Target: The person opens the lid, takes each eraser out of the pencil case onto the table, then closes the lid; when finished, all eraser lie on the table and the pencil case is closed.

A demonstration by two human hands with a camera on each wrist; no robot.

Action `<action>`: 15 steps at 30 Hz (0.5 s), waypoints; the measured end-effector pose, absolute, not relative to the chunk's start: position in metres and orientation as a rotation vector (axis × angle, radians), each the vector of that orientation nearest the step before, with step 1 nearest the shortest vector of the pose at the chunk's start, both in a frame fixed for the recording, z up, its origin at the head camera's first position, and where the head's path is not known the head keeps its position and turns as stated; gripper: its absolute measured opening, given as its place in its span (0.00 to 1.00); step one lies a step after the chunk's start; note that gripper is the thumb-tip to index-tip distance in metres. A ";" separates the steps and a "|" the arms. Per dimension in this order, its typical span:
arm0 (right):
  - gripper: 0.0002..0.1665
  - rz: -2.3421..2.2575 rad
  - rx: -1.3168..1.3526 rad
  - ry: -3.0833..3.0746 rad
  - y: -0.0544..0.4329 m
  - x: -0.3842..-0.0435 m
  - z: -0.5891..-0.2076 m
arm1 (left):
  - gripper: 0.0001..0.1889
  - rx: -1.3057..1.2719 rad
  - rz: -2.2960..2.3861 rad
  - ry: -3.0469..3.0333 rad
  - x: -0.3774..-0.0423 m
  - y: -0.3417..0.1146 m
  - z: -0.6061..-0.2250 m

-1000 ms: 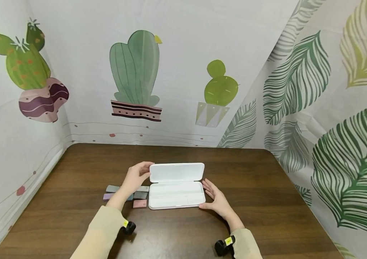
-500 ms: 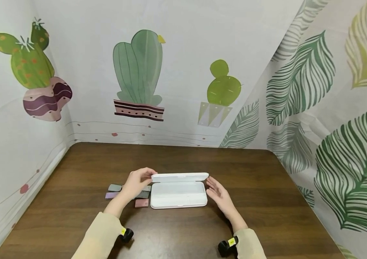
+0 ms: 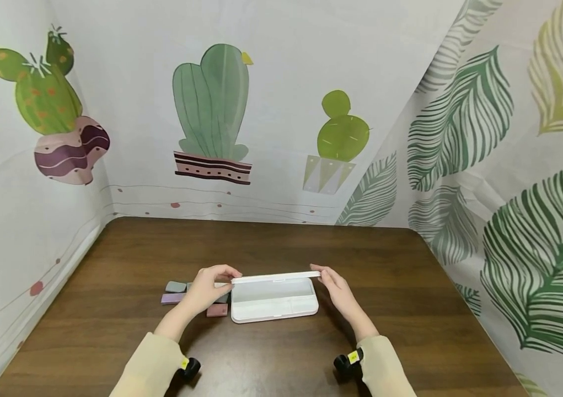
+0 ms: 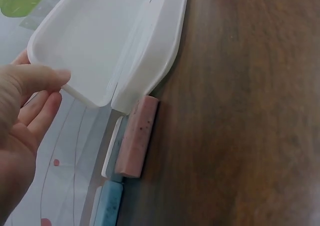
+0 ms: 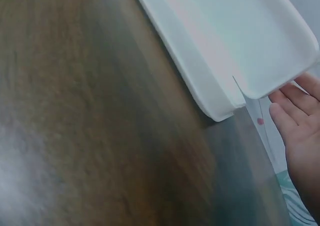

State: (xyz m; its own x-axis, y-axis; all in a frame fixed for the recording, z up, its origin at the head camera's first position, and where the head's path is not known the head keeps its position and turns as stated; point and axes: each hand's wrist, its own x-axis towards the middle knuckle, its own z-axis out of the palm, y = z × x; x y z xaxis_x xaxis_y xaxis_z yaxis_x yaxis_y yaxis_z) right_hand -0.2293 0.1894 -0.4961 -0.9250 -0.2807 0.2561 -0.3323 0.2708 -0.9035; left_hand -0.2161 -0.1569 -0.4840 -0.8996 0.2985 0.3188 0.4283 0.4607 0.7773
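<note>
A white pencil case (image 3: 274, 306) lies on the brown table, its hinged lid (image 3: 276, 277) raised part way and leaning toward the front. No contents show in the visible part of its tray. At the lid's left end, my left hand (image 3: 207, 289) pinches the edge, thumb on the inner side and fingers behind, as the left wrist view shows. My right hand (image 3: 337, 292) is at the opposite end. In the right wrist view its extended fingers touch the lid's outer edge from behind, while the thumb (image 5: 281, 117) stays apart from it.
Left of the case lie several small blocks: a speckled pink block (image 3: 217, 310), a purple block (image 3: 172, 298), a grey-green block (image 3: 176, 286) and a blue block (image 4: 109, 203). My left hand and forearm partly cover them. A patterned cloth (image 3: 281, 110) hangs behind the table.
The lid has swung forward and down from nearly upright, the left hand moving with it. My right hand has shifted from the case's right side up to the lid's right end.
</note>
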 end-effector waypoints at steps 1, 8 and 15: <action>0.22 1.777 0.592 -2.476 0.188 -0.227 -0.493 | 0.13 -0.661 -1.441 -2.562 -0.215 -0.157 -0.484; 0.19 1.740 0.532 -2.493 0.190 -0.228 -0.503 | 0.14 -0.727 -1.550 -2.521 -0.210 -0.162 -0.486; 0.13 1.658 0.541 -2.481 0.192 -0.227 -0.511 | 0.09 -0.716 -1.501 -2.557 -0.209 -0.163 -0.486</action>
State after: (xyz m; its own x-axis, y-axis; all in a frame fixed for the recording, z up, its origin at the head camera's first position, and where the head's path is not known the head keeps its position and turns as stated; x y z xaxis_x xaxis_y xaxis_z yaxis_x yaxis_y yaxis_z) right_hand -0.2269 0.1923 -0.5107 -0.9305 -0.2317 0.2837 -0.3507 0.3404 -0.8724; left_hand -0.2089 -0.1629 -0.4863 -0.8859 0.3481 0.3067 0.4374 0.4066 0.8021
